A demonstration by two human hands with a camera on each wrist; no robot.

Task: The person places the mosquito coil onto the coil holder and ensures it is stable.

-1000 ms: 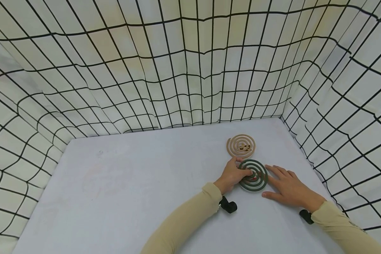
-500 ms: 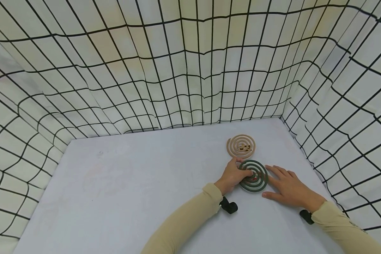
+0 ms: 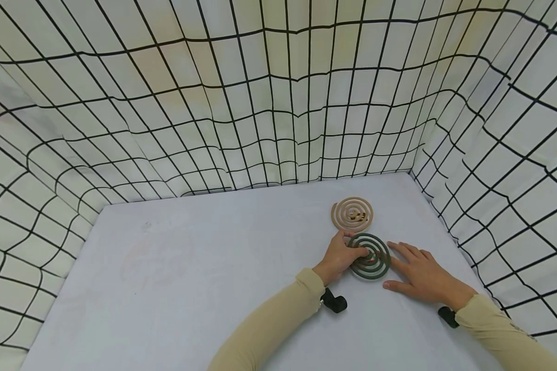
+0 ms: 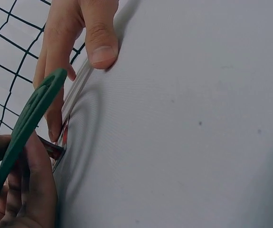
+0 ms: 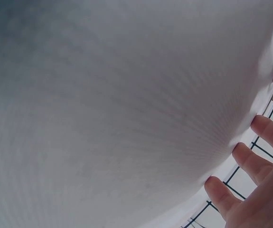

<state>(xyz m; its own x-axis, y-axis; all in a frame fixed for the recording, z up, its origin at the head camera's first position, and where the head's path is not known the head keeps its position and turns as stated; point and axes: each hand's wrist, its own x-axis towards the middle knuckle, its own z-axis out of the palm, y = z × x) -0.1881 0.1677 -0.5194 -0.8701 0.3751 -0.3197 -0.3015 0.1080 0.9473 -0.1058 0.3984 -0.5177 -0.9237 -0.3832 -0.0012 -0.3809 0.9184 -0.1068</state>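
My left hand (image 3: 341, 257) pinches a green mosquito coil (image 3: 384, 268), thumb on top and fingers underneath. In the left wrist view the green coil (image 4: 32, 111) is raised and tilted above the table, casting a ring-shaped shadow. Below it, a small red metal piece (image 4: 65, 130) lies at the table surface. The right hand (image 3: 418, 275) rests on the table just right of the coil with its fingers spread. One of its fingers (image 4: 54, 126) reaches under the coil, close to the red piece; I cannot tell if they touch.
Behind the green coil lies a tan mosquito coil (image 3: 336, 215) with a small gold metal piece (image 3: 358, 216) on it. Black netting (image 3: 297, 116) over white cloth walls in the back and sides of the white table (image 3: 190, 268).
The green coil shifts very slightly in the left hand. Both hands otherwise stay in place.
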